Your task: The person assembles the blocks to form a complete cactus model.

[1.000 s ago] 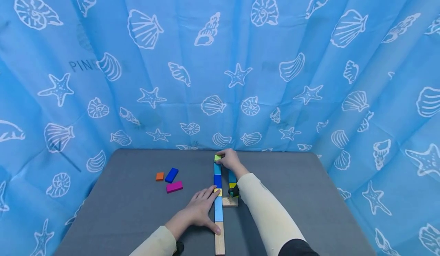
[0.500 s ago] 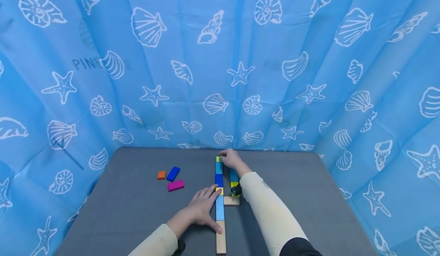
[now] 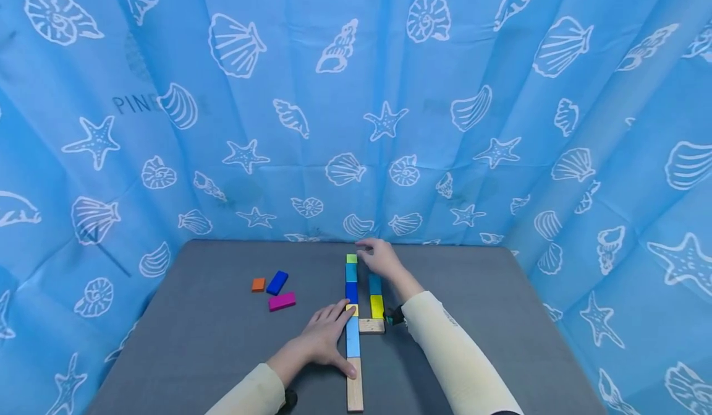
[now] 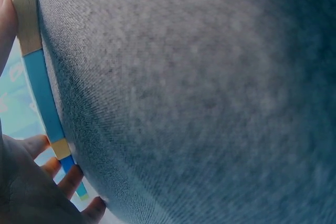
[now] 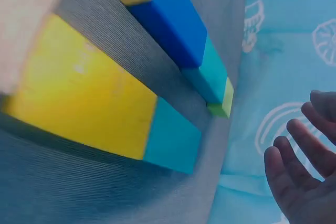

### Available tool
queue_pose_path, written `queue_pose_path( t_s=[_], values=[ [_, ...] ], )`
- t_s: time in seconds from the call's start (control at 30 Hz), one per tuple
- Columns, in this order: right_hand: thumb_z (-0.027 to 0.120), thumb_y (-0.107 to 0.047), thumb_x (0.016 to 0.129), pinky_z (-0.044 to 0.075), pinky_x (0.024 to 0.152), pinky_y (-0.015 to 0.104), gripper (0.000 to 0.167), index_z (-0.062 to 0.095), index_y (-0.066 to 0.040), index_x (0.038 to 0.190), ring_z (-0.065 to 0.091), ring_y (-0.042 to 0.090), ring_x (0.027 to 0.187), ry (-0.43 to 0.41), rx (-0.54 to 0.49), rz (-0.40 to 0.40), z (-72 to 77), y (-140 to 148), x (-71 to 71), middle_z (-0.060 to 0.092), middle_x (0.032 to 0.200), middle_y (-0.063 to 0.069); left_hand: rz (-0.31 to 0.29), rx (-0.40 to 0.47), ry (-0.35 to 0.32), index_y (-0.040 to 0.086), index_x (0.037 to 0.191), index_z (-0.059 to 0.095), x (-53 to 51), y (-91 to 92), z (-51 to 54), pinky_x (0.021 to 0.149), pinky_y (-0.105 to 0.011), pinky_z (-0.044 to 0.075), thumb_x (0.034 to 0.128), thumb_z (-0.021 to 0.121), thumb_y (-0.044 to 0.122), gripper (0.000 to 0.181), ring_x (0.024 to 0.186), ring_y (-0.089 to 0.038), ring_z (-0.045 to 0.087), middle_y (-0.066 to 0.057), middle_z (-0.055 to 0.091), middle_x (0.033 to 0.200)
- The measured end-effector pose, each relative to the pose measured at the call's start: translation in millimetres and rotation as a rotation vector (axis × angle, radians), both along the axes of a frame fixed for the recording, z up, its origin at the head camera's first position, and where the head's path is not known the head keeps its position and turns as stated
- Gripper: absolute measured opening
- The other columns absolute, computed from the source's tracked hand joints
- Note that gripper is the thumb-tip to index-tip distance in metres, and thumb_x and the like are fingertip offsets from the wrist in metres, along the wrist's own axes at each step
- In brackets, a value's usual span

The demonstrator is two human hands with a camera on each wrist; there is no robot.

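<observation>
A straight row of wooden blocks runs away from me: a plain wood block (image 3: 355, 393), a light blue block (image 3: 353, 339), a small pale yellow block (image 4: 60, 149), a dark blue block (image 3: 351, 292), a teal block (image 3: 351, 272) and a light green block (image 3: 351, 258) at the far end. Along its left side lies my left hand (image 3: 322, 341), fingers spread, thumb touching the plain wood block and fingertips at the pale yellow one. Just right of the light green block, my right hand (image 3: 384, 259) hovers apart from it, holding nothing. The right wrist view shows its fingers (image 5: 302, 153) loosely extended.
Right of the row, a short wood block (image 3: 371, 326) sits crosswise, with a yellow block (image 3: 377, 307) and a teal block (image 3: 375, 284) beyond it. Loose orange (image 3: 258, 285), blue (image 3: 277, 282) and magenta (image 3: 282, 302) blocks lie left. A shell-patterned curtain (image 3: 356, 124) borders the grey table.
My right hand has let go of the light green block and moved slightly right, its fingers loosened. The left hand stays against the row.
</observation>
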State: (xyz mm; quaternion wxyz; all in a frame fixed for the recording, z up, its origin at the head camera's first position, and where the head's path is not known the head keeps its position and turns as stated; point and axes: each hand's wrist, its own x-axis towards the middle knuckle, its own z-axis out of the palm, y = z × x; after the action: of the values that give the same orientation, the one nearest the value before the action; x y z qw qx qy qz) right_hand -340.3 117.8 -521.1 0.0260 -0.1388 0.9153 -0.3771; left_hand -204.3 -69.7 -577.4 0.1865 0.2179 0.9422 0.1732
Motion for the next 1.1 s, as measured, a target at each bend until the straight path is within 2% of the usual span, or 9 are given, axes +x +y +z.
queue_pose_path(
  t_s=[0.1, 0.37, 0.53, 0.63, 0.83, 0.97, 1.1],
  values=[
    [0.063, -0.021, 0.101, 0.051, 0.100, 0.051, 0.033, 0.067, -0.008, 0.131, 0.060, 0.033, 0.123, 0.033, 0.006, 0.006, -0.8, 2, 14.7, 0.064, 0.135, 0.012, 0.002, 0.000, -0.002, 0.030, 0.162, 0.021, -0.2, -0.3, -0.8, 0.119, -0.062, 0.021, 0.0530, 0.074, 0.088, 0.134, 0.151, -0.034, 0.024, -0.002, 0.013, 0.170],
    [0.069, -0.019, 0.097, 0.054, 0.095, 0.051, 0.036, 0.067, -0.006, 0.130, 0.062, 0.034, 0.120, 0.064, -0.004, 0.029, -12.9, 19, 50.3, 0.063, 0.137, 0.013, 0.001, 0.003, -0.005, 0.027, 0.162, 0.022, 1.5, -0.7, 2.8, 0.119, -0.062, 0.021, 0.0534, 0.076, 0.086, 0.134, 0.151, -0.034, 0.024, -0.003, 0.014, 0.170],
    [0.072, -0.018, 0.094, 0.053, 0.095, 0.053, 0.041, 0.065, -0.004, 0.133, 0.057, 0.037, 0.128, 0.078, 0.014, 0.058, -22.9, 31, 68.0, 0.056, 0.144, 0.016, -0.004, 0.000, 0.003, 0.027, 0.162, 0.023, 2.4, -1.0, 2.9, 0.119, -0.062, 0.022, 0.0541, 0.076, 0.086, 0.134, 0.151, -0.035, 0.025, -0.004, 0.015, 0.170],
    [0.074, -0.020, 0.093, 0.048, 0.102, 0.055, 0.047, 0.062, -0.005, 0.136, 0.051, 0.039, 0.135, 0.070, 0.049, 0.078, -29.8, 39, 76.9, 0.052, 0.149, 0.016, -0.007, 0.006, 0.006, 0.026, 0.162, 0.022, 2.8, -0.5, 3.1, 0.119, -0.062, 0.022, 0.0541, 0.076, 0.086, 0.134, 0.151, -0.035, 0.024, -0.004, 0.014, 0.170],
    [0.077, -0.029, 0.091, 0.036, 0.111, 0.063, 0.063, 0.054, -0.009, 0.146, 0.039, 0.043, 0.143, 0.023, 0.153, 0.151, -38.0, 50, 90.5, 0.040, 0.158, 0.015, -0.005, 0.013, -0.001, 0.026, 0.162, 0.023, 3.6, 0.1, 4.8, 0.119, -0.062, 0.021, 0.0542, 0.078, 0.084, 0.134, 0.151, -0.036, 0.024, -0.005, 0.015, 0.169],
    [0.076, -0.036, 0.090, 0.036, 0.111, 0.062, 0.070, 0.049, -0.012, 0.150, 0.037, 0.042, 0.144, -0.037, 0.242, 0.188, -38.4, 53, 95.1, 0.037, 0.161, 0.013, -0.010, 0.008, 0.005, 0.025, 0.162, 0.023, 3.6, -0.3, 4.7, 0.119, -0.062, 0.021, 0.0546, 0.078, 0.084, 0.134, 0.150, -0.036, 0.025, -0.006, 0.016, 0.169],
    [0.076, -0.040, 0.090, 0.037, 0.111, 0.061, 0.070, 0.050, -0.013, 0.150, 0.037, 0.040, 0.144, -0.073, 0.283, 0.189, -37.7, 54, 96.6, 0.038, 0.160, 0.012, -0.014, 0.014, 0.001, 0.024, 0.162, 0.023, 2.8, 0.8, 5.4, 0.119, -0.062, 0.021, 0.0543, 0.078, 0.084, 0.135, 0.150, -0.036, 0.025, -0.007, 0.016, 0.169]
  ],
)
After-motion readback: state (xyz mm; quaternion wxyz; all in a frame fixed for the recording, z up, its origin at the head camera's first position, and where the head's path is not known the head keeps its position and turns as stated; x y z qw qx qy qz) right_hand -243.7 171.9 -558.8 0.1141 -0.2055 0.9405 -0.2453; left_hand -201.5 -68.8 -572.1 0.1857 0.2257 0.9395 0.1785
